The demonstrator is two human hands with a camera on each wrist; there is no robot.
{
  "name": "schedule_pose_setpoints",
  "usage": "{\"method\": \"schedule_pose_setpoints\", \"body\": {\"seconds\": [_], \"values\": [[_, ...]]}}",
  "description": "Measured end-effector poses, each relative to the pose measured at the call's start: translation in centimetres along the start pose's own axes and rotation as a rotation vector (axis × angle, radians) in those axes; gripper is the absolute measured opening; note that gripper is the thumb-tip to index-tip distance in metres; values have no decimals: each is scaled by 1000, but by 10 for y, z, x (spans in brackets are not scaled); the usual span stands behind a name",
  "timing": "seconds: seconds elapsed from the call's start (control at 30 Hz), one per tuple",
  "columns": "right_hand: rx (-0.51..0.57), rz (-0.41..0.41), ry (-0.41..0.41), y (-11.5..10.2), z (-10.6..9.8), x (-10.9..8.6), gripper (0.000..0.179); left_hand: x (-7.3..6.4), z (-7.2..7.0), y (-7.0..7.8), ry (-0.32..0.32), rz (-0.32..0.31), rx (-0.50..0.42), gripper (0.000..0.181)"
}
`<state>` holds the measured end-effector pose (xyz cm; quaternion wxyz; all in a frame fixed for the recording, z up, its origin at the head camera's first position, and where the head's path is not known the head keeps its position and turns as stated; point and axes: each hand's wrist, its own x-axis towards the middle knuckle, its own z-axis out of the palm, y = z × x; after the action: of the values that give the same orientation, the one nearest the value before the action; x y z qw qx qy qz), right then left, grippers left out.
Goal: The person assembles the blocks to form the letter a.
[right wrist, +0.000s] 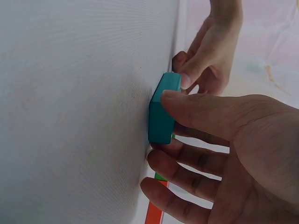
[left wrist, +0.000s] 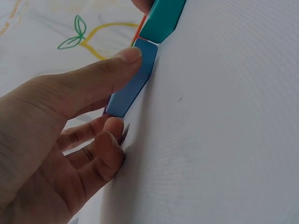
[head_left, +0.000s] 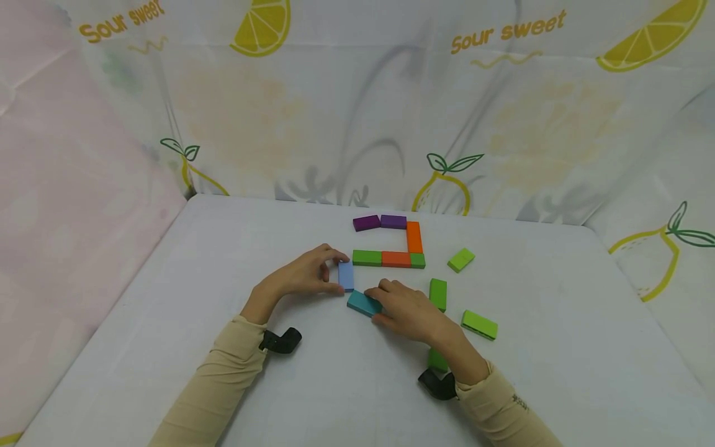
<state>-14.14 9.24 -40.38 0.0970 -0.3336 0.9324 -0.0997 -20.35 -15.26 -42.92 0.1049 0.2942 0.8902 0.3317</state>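
Behind the white table (head_left: 139, 310) hangs a pale curtain (head_left: 335, 112) printed with lemon slices (head_left: 262, 28) and "Sour sweet" lettering (head_left: 533, 26).

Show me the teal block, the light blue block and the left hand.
Teal block (head_left: 362, 302), head view: top face.
Light blue block (head_left: 346, 275), head view: top face.
Left hand (head_left: 304, 272), head view: back of it.

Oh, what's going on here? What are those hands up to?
A person is arranging coloured blocks on a white table. The left hand pinches a light blue block, and the right hand grips a teal block set at an angle near it. Just beyond, purple blocks, orange blocks and green blocks make a bent line. More bright green blocks lie apart from that line, toward the person's right.
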Motion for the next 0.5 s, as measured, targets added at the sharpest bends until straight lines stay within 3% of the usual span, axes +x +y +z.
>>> {"method": "schedule_pose_setpoints", "body": {"seconds": [0.5], "values": [[11, 10, -7, 0, 0, 0, 46, 0, 0, 0, -1, -4, 5, 57]]}}
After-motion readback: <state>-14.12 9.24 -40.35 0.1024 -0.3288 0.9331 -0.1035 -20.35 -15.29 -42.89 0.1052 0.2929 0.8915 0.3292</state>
